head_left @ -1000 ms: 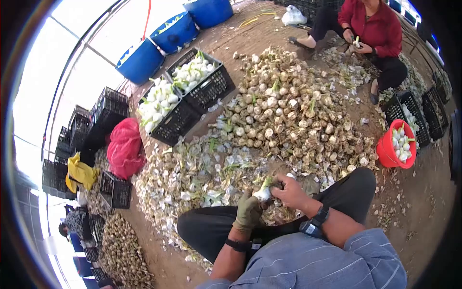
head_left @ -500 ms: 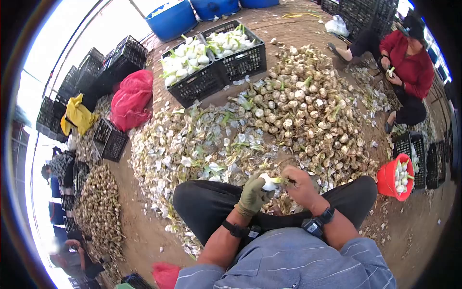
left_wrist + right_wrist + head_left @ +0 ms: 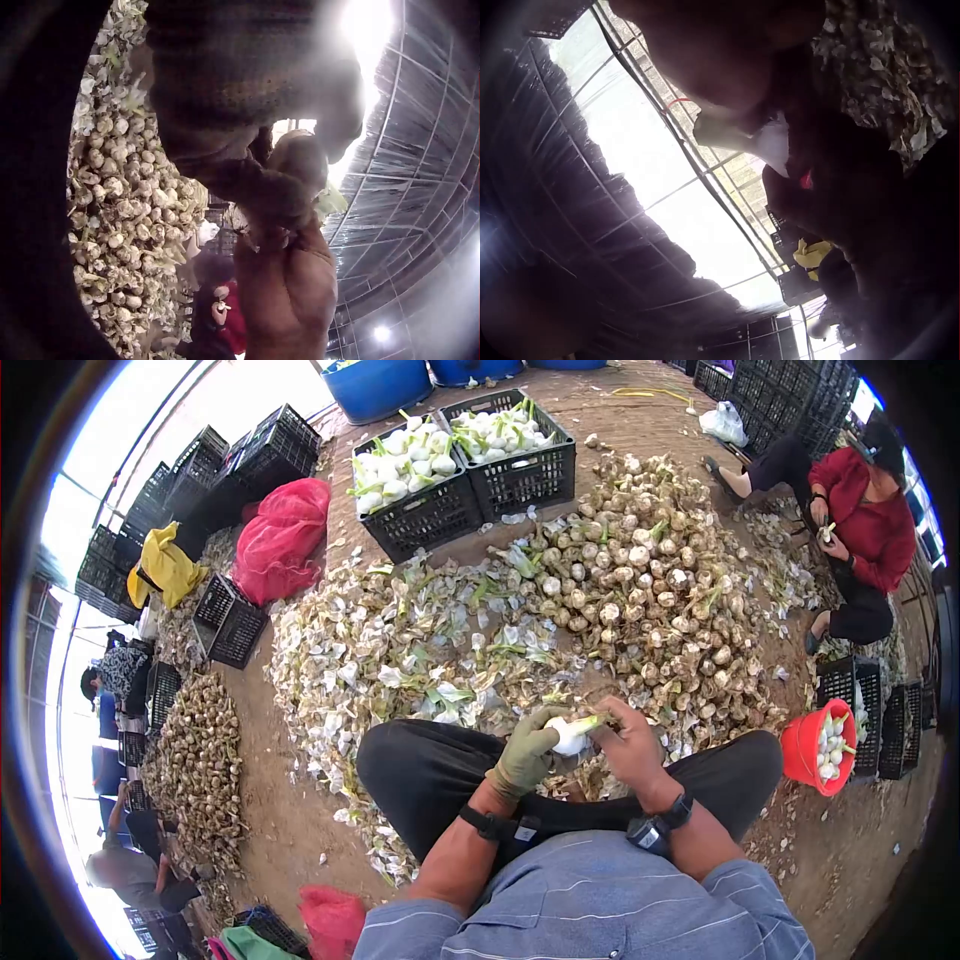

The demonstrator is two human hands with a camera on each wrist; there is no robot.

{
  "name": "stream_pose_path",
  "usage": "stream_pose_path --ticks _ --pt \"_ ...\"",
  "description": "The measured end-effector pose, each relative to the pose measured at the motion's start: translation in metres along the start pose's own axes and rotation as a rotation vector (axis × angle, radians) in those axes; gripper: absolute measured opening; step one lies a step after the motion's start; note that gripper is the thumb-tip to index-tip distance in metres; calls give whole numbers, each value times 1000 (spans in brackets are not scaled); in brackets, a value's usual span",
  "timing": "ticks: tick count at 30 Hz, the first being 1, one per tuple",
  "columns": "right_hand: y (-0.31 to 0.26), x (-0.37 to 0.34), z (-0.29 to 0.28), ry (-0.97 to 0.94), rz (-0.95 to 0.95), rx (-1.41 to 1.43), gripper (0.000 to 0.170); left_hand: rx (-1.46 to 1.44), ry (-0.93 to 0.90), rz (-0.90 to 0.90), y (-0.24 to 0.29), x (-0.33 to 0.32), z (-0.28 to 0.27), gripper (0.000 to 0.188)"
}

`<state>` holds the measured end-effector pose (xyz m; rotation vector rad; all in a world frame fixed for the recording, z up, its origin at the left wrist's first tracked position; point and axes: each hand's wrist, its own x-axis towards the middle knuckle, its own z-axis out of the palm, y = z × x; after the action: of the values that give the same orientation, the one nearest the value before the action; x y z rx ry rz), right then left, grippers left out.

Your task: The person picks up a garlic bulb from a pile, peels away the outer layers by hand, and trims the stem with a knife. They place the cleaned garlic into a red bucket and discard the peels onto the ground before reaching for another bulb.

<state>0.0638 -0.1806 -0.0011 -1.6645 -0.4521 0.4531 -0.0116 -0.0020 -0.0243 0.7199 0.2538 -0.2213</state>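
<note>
A white peeled garlic bulb point(image 3: 570, 737) with a pale green stem is held between both hands over the lap. My left hand point(image 3: 524, 754), in an olive work glove, grips the bulb from its left side. My bare right hand point(image 3: 632, 748) has its thumb and fingers pinched on the bulb's right side, by the stem. In the dim right wrist view the stem point(image 3: 718, 131) sticks out past the fingers. Dry skins point(image 3: 470, 680) lie spread on the ground in front of the knees, beside a heap of unpeeled garlic point(image 3: 640, 575).
Two black crates point(image 3: 520, 482) of peeled bulbs stand beyond the skins. A red bucket point(image 3: 803, 750) with white bulbs sits at the right, near a seated person in red point(image 3: 868, 520). Pink mesh sacking point(image 3: 283, 540) and a dark crate point(image 3: 229, 622) lie at the left.
The head view has turned, so the crates and heap sit differently in it. The right hand, earlier at the stem's end, is now closer against the bulb; the left keeps its grip.
</note>
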Motion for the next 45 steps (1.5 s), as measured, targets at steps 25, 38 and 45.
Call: stream_pose_path --ticks 25,38,45 --pt "-21 28 -9 -139 14 -408 47 -14 118 55 7 -4 -16 45" --pt "-10 31 21 -237 -482 -528 19 532 214 227 -28 14 -50 36" --pt "-11 30 27 -253 -204 -578 13 564 241 106 19 -14 -16 38"
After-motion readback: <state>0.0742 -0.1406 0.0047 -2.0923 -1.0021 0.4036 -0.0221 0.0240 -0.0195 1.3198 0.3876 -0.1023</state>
